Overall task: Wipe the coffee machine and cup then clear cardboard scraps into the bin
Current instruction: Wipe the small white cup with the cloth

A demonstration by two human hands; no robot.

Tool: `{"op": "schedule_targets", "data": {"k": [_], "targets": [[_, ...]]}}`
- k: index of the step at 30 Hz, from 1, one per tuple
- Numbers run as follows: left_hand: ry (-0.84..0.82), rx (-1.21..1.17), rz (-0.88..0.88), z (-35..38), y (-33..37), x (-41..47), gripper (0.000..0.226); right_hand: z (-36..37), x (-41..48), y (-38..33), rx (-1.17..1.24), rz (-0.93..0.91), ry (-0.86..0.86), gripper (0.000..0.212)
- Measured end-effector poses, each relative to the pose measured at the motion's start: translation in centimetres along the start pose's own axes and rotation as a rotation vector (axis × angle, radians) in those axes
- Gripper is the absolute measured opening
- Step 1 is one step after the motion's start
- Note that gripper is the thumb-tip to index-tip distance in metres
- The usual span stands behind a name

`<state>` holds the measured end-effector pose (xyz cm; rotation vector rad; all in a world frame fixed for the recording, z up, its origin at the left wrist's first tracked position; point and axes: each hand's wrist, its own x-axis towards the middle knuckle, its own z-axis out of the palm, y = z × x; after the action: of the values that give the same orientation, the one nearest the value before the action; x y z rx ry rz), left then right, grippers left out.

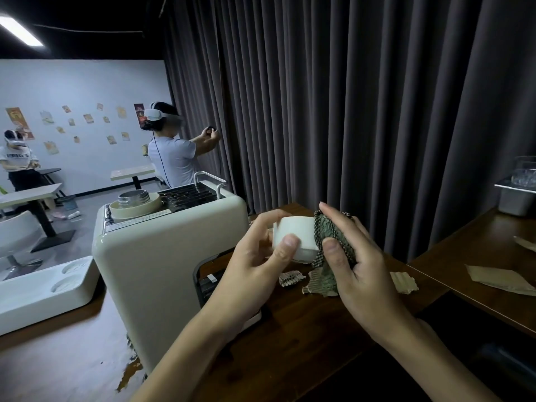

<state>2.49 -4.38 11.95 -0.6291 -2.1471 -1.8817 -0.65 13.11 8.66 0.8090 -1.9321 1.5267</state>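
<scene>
A grey curtain point(348, 111) hangs behind a dark wooden table point(304, 329). The cream machine point(162, 256) stands at the table's left end, with a white tray point(43, 288) just beside it on the left. A side table point(478, 250) to the right carries a metal tub point(514, 198) and one large flat card point(504, 278).

The left hand point(255, 268) holds the cup point(295, 233) in the air, just right of the machine and above the table, with thumb and fingers curled round the cup's wall. The cup lies tipped on its side. The right hand point(362, 274) grips a checked cloth point(333, 236), fingers and thumb wrapped round it, and the cloth touches the cup's right end (whether it reaches inside cannot be told). A tail of cloth hangs down below the hand.

Small torn scraps point(290, 278) lie on the table under the hands, one partly hidden behind the cloth's tail.
</scene>
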Motion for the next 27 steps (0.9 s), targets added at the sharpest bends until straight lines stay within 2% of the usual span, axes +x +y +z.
{"op": "schedule_targets", "data": {"k": [3, 6, 11, 15, 19, 21, 25, 27], "targets": [[0.011, 0.070, 0.056, -0.2, 0.1, 0.0, 0.037, 0.2, 0.0, -0.4, -0.086, -0.055, -0.026, 0.045], [0.044, 0.028, 0.079, -0.3, 0.2, -0.3, 0.032, 0.3, 0.1, -0.6, -0.071, -0.082, -0.020, 0.046], [0.024, -0.178, 0.006, -0.1, -0.4, -1.0, 0.032, 0.1, 0.3, -0.6, 0.053, -0.025, -0.020, 0.046], [-0.020, -0.125, -0.045, -0.1, -0.1, -1.1, 0.032, 0.1, 0.3, -0.7, -0.062, -0.038, -0.024, 0.044], [-0.007, -0.026, 0.059, 0.2, 0.7, -0.7, 0.031, 0.4, -0.2, -1.0, -0.100, -0.076, -0.078, 0.044], [0.018, -0.103, 0.070, 0.3, 0.8, -0.7, 0.033, 0.4, -0.2, -1.0, -0.072, -0.093, -0.054, 0.044], [0.052, -0.336, -0.057, 0.6, 0.2, -0.9, 0.042, 0.2, -0.2, -0.6, 0.051, -0.011, -0.023, 0.041], [0.048, -0.337, -0.115, 0.8, -0.2, -0.9, 0.051, 0.1, -0.1, -0.5, 0.049, -0.003, -0.010, 0.041]]}}
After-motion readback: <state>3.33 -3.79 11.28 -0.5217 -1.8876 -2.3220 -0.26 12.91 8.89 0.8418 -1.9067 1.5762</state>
